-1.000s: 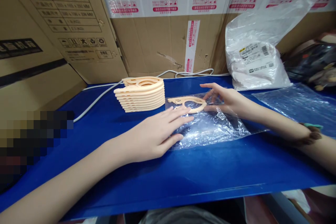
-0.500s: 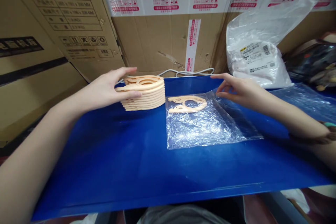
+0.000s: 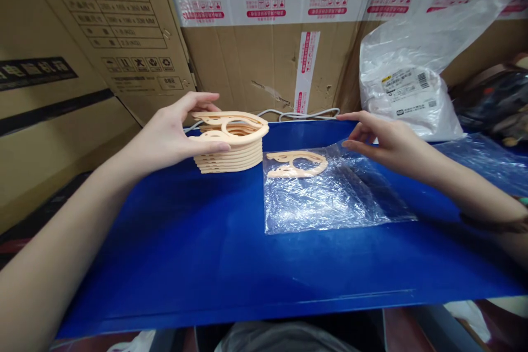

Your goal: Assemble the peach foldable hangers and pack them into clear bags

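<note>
A stack of beige folding clothes hangers (image 3: 231, 162) sits on the blue tabletop. My left hand (image 3: 175, 132) grips one beige folding hanger (image 3: 258, 135) between thumb and fingers. That hanger is tilted, its rounded right end raised off the stack. My right hand (image 3: 381, 135) is by the upper edge of a clear plastic bag (image 3: 317, 203), thumb and curled fingers closed at the film, index finger stretched out. Another beige hanger (image 3: 297, 170) lies flat at the bag's upper left; I cannot tell whether it is inside or on top.
Cardboard boxes (image 3: 247, 66) stand behind and left of the blue table (image 3: 206, 264). A white cable (image 3: 305, 115) runs along the back edge. At the back right stands a white plastic package with a label (image 3: 408, 93), with more clear film (image 3: 487, 159) near it.
My left hand has raised the top hanger's rounded end off the stack and shifted it slightly right. My right hand stays by the bag's edge. The view has shifted a little.
</note>
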Motion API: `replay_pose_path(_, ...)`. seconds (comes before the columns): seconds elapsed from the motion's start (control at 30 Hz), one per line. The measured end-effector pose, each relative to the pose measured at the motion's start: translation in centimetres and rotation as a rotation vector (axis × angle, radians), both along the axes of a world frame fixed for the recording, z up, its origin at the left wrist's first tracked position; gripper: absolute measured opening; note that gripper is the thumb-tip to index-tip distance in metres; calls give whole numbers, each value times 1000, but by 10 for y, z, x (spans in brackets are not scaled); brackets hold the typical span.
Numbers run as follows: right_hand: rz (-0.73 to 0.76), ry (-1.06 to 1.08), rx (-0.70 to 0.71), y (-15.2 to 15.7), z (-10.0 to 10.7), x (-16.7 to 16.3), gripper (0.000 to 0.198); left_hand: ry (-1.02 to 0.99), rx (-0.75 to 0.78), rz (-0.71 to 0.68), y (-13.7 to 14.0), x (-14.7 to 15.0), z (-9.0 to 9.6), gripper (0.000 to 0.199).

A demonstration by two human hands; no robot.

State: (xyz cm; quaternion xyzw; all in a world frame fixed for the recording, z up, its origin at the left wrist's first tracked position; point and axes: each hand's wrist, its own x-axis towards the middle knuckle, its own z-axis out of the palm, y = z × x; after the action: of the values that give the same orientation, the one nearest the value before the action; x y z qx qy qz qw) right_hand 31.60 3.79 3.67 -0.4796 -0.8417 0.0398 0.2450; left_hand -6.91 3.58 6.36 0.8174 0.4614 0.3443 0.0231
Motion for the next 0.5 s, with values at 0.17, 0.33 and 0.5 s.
replay_pose_path(0.17, 139, 106, 94, -23, 9, -20, 52, 48, 92, -167, -29, 45, -8, 82)
replay_pose_path(0.33, 352, -49, 152, -49, 7, -41, 83, 114, 119, -287, -49, 76, -27, 80)
replay_pose_path(0.5, 387, -120, 146, -62, 3, -54, 77, 86, 107, -329, -60, 88, -35, 80)
